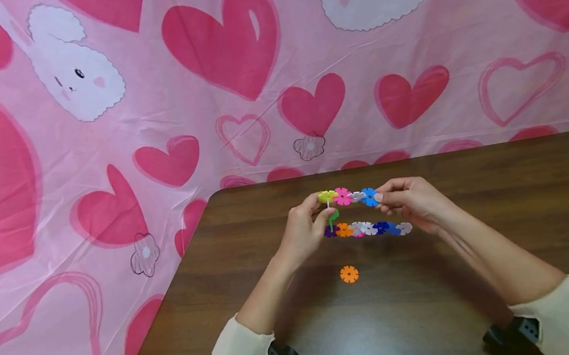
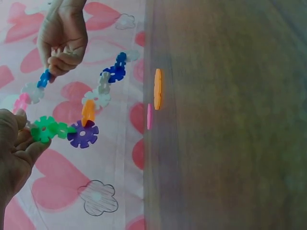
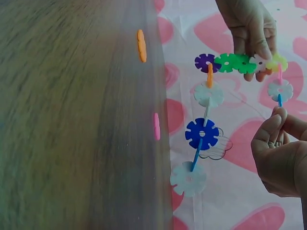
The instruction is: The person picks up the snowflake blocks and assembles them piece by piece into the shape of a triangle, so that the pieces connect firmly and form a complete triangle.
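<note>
A chain of slotted flower-shaped plastic discs (image 1: 342,196) is held above the table, bent into a U. My left hand (image 1: 301,228) pinches it near one corner, by the yellow disc (image 3: 277,63) and the green discs (image 2: 45,128). Between finger and thumb of my right hand (image 1: 417,203) is the blue disc (image 1: 369,197) that ends the short upper row. The other row runs from a purple disc (image 2: 83,134) through orange, white and dark blue to a whitish disc (image 3: 188,179) at its free end. That end hangs unheld.
On the brown wooden table (image 1: 412,325) lie a loose orange disc (image 1: 349,274) and a loose pink disc (image 3: 156,126), which the chain partly hides in the head view. Behind the table hangs a pink cloth (image 1: 240,142) with hearts and rabbits.
</note>
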A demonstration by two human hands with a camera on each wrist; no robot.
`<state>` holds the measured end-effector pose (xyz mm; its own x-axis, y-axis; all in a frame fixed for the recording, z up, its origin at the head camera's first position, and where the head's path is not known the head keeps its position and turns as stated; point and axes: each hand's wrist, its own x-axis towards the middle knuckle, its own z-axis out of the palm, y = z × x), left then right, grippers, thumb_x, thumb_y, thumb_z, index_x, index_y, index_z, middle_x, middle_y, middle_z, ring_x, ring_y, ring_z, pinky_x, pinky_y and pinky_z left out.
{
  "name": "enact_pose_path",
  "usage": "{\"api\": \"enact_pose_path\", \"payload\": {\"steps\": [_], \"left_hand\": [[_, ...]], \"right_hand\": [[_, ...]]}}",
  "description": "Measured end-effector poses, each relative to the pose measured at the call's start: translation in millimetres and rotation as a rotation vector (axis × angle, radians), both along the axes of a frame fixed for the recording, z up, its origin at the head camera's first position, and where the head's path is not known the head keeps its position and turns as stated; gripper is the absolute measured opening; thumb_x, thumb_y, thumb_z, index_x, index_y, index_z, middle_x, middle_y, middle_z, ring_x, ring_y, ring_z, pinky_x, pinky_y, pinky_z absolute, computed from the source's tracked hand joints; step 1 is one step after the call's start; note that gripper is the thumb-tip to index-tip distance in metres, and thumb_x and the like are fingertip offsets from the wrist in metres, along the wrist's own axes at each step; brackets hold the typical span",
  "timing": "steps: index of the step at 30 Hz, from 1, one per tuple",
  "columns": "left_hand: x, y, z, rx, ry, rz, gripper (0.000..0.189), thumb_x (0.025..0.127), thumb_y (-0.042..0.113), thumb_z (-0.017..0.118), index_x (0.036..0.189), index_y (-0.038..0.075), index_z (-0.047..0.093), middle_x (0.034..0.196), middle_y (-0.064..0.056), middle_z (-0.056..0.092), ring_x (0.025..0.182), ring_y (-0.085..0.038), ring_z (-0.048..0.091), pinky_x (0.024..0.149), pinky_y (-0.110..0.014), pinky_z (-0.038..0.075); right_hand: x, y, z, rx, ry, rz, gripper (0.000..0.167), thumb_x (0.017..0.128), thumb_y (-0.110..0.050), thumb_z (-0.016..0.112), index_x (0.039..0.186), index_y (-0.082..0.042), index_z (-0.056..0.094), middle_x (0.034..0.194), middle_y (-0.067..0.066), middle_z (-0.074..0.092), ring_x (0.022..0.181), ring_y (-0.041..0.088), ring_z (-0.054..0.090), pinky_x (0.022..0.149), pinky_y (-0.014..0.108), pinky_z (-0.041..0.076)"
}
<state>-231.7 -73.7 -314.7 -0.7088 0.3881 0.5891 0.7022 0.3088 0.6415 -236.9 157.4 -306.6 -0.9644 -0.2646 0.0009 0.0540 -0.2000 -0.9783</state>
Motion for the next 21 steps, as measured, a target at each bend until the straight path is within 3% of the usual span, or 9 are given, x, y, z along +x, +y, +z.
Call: {"api": "enact_pose_path", "payload": {"steps": [5,7,13,18,21], "left_hand": [[0.8,0.8,0.0,-0.001,-0.052,-0.020,0.018,0.088,-0.003,0.057,0.104,-0.011,0.054,0.094,-0.022,0.066,0.080,-0.029,0.066,0.071,-0.028,0.054],[-7.1,0.1,-8.7,0.008,-0.062,-0.034,0.019,0.088,-0.001,0.057,0.106,-0.010,0.055,0.095,-0.021,0.066,0.081,-0.027,0.066,0.071,-0.027,0.054],[-7.5,-1.0,-10.6,0.003,-0.066,-0.037,0.019,0.089,0.003,0.058,0.105,-0.006,0.054,0.096,-0.017,0.067,0.083,-0.022,0.066,0.072,-0.023,0.053],[-8.9,-2.4,-7.7,-0.022,-0.035,-0.040,0.030,0.089,0.001,0.058,0.116,-0.003,0.047,0.093,-0.016,0.066,0.086,-0.022,0.066,0.075,-0.023,0.052],[-11.2,-2.7,-3.9,-0.063,0.019,-0.019,0.041,0.088,0.005,0.060,0.126,0.001,0.045,0.108,-0.014,0.062,0.099,-0.020,0.061,0.084,-0.025,0.049]], "right_hand": [[1.0,3,1.3,0.005,0.011,0.008,0.016,0.087,0.000,0.060,0.077,-0.009,0.069,0.070,0.004,0.064,0.062,0.011,0.060,0.062,0.022,0.053],[1.2,3,1.7,0.009,0.015,0.012,0.017,0.087,0.001,0.060,0.077,-0.009,0.069,0.070,0.004,0.064,0.061,0.011,0.060,0.062,0.022,0.053],[0.8,2,3.7,0.002,0.007,0.003,0.017,0.088,0.000,0.059,0.077,-0.008,0.069,0.070,0.003,0.064,0.061,0.011,0.059,0.061,0.022,0.052],[-0.5,-3,11.2,0.026,0.031,-0.029,0.013,0.088,-0.003,0.061,0.078,-0.008,0.068,0.069,0.002,0.064,0.061,0.011,0.059,0.062,0.023,0.053],[-0.7,-3,15.5,0.060,0.044,-0.042,0.012,0.087,-0.005,0.063,0.077,-0.010,0.068,0.069,0.002,0.063,0.062,0.011,0.059,0.064,0.024,0.053]]}}
